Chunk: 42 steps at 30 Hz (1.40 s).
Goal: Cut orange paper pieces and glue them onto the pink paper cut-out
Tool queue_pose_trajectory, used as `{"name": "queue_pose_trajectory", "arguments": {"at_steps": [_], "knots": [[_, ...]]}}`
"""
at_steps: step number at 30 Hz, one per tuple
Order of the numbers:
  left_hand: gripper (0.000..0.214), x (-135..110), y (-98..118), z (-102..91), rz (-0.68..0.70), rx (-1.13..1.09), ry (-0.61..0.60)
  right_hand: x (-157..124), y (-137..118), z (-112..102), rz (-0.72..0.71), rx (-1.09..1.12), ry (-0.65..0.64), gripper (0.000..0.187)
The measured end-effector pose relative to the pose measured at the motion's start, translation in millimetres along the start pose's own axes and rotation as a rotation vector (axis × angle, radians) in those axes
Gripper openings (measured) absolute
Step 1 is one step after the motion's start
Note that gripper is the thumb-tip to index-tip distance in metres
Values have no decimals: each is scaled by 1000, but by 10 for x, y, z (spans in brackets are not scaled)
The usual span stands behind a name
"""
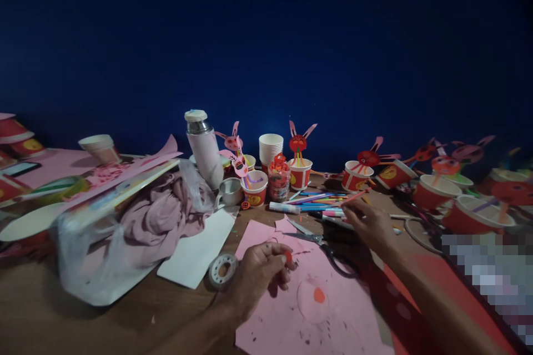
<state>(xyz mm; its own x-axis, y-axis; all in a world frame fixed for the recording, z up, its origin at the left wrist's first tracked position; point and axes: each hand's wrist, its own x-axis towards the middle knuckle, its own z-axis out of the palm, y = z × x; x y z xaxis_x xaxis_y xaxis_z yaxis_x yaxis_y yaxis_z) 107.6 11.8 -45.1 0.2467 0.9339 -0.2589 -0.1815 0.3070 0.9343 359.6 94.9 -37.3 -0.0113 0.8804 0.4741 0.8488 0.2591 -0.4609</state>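
- The left hand (pixel 264 270) had its thumb and fingers pinched together on a small, red-orange, rounded paper piece (pixel 288 255), held at the fingertips above a pink paper sheet (pixel 260 324).
- That piece looked nearly weightless, thin and flexible, easy to crease or drop; a gentle pinch at the rim seemed the right hold.
- The sheet ran beneath the left fingers, flat and matte, flecked with dark marks; its edges offered the easiest lift.
- Just nearer the wearer than those fingers, a thin pink paper oval (pixel 307 310) lay flat, bearing a bright orange oval spot (pixel 318 295); it too seemed light and prone to bending.
- The right hand (pixel 371 227) had its fingers curled at the right end of a loose heap of slim coloured pens (pixel 318 201); dim light and blur hid the tips, so I could not tell whether they were clamped on one. The pens looked hard, smooth and ready to roll.
- Between both hands lay metal scissors with black loop handles (pixel 342 270), stiff and probably the heavier tool, best taken by the loops.
- Left of the left fingers, a white ring-shaped tape roll (pixel 213 273) rested on the brown tabletop (pixel 37 305).
- Beyond the fingers stood a red-and-white paper cup (pixel 305 178), thin-walled and dentable, topped by a red, long-eared paper head (pixel 298 145).
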Motion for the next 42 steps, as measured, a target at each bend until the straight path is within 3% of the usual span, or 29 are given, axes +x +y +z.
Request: {"name": "queue_pose_trajectory", "arguments": {"at_steps": [14, 33, 42], "knots": [[28, 101, -155, -24, 16, 33, 11, -79, -133, -36, -34, -473, -190, 22], [17, 15, -71, -2, 37, 80, -17, -71, -151, -46, 18, -571, -385, 24], [19, 20, -76, -10, 20, 90, -12, -51, -181, -79, -17, -562, -356, 26]]}}
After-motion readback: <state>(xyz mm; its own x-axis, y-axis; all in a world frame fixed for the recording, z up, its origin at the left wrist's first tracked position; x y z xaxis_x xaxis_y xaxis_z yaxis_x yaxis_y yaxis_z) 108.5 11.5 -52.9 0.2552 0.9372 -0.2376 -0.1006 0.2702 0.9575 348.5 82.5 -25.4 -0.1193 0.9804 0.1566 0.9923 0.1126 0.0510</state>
